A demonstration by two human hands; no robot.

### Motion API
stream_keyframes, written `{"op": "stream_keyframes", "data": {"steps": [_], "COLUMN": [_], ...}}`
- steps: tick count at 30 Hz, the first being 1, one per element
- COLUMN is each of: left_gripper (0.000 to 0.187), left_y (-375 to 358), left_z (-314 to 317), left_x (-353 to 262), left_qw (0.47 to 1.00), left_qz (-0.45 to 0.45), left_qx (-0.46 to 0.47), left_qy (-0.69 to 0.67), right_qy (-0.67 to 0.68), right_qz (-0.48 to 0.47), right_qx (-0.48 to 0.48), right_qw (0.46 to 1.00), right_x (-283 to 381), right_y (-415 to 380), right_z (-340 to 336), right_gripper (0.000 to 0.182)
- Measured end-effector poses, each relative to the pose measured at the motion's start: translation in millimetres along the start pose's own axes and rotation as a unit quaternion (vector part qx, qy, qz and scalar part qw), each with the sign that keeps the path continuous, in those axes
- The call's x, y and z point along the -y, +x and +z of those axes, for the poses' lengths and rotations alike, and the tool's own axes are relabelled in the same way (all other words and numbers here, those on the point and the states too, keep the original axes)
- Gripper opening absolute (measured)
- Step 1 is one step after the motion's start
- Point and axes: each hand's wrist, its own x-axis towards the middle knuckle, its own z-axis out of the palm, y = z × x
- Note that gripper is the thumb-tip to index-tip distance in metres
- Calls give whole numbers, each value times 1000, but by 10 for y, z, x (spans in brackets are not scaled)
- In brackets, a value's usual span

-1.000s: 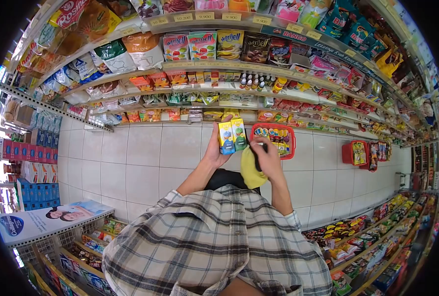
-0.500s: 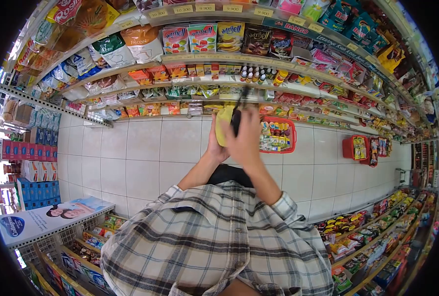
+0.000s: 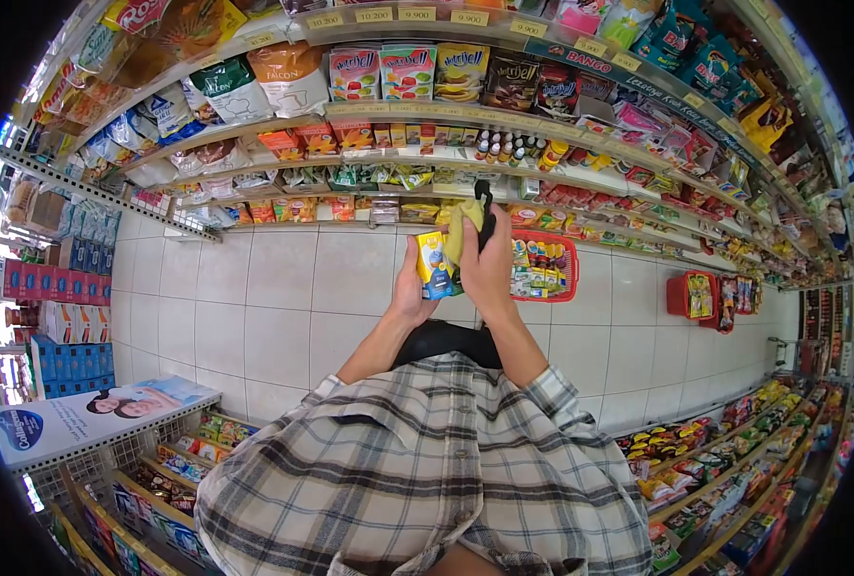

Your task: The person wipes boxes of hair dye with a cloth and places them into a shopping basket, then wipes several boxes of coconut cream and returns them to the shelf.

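My left hand [image 3: 411, 293] holds small yellow-and-blue cartons [image 3: 433, 266] upright in front of me. My right hand [image 3: 489, 269] grips a yellow cloth [image 3: 459, 230] together with a black handled tool [image 3: 486, 206], pressed against the cartons' right side. Both hands are raised over the tiled floor, in front of the stocked shelves. A red shopping basket [image 3: 554, 288] with goods in it stands on the floor just beyond my right hand.
Long shelves [image 3: 369, 173] full of packets and bottles run across the back. Another red basket [image 3: 696, 293] stands farther right. A wire rack [image 3: 110, 451] with a poster is at lower left, blue and red cartons [image 3: 58, 288] at left, more shelving at lower right.
The right hand with the cloth has come up from below the cartons, passed over their front, and now rests at their right side, so the cartons show again.
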Motion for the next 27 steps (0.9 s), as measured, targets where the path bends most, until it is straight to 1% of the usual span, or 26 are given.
{"op": "stream_keyframes", "data": {"steps": [3,4,5,7,8,10,11,12,13,14,15,16,17,19,20,21,23,24,25,26,27], "left_gripper": [64,65,66,68,70,71,72,71,71,72,74,80,81,84,95,96,100,100,96,96,96], "left_y": [-16,-16,-28,-99,-73,-74,-98,-164,-131,-107,-111,-100,-99,-128,-168,-207,-272,-292,-274,-281,-312], "left_z": [63,88,124,218,147,26,-12,217,218,200,183,175,199,274,300,310,294,249,214,209,265], "left_x": [-65,-87,-109,-155,-158,-193,-195,-241,-246,-237,-229,-265,-278,-306,-313,-321,-359,-376,-390,-375,-368], "left_qw": [1000,999,999,999,998,995,991,996,987,968,941,926,918,900,920,920,919,916,895,897,899], "left_qz": [13,19,21,23,36,28,23,49,103,155,203,225,241,268,200,209,228,219,239,236,232], "left_qx": [19,27,24,16,27,92,123,73,79,81,82,86,97,120,62,78,108,130,160,169,176], "left_qy": [-4,-2,-8,-19,-33,-40,-44,13,96,178,257,290,300,322,331,323,304,311,340,333,327], "right_qy": [-39,-78,-134,-142,-128,-100,-37,28,92,151,208,267,201,63,48,36,27,-8,-41,-75,-53], "right_qz": [-74,-156,-143,-175,-136,-59,-15,26,65,83,104,111,47,-78,-126,-132,-125,-102,-82,-60,-54], "right_qx": [75,69,102,52,46,30,23,14,6,-13,-33,-5,36,113,150,167,163,165,166,168,157], "right_qw": [994,982,975,973,981,993,999,999,994,985,972,957,978,989,980,977,978,981,982,981,985], "right_x": [335,328,382,238,151,-19,-66,-73,-61,-34,136,345,495,716,807,878,756,687,601,527,459], "right_y": [-150,-199,-253,-213,-161,-15,-2,47,92,103,122,163,194,227,237,202,223,282,388,441,441], "right_z": [-110,-54,-29,13,20,-28,-103,-174,-194,-212,-278,-382,-460,-582,-578,-545,-498,-507,-534,-558,-567], "right_gripper": [35,34,33,34,33,30,29,28,28,27,26,28,27,26,26,24,24,23,22,22,21]}}
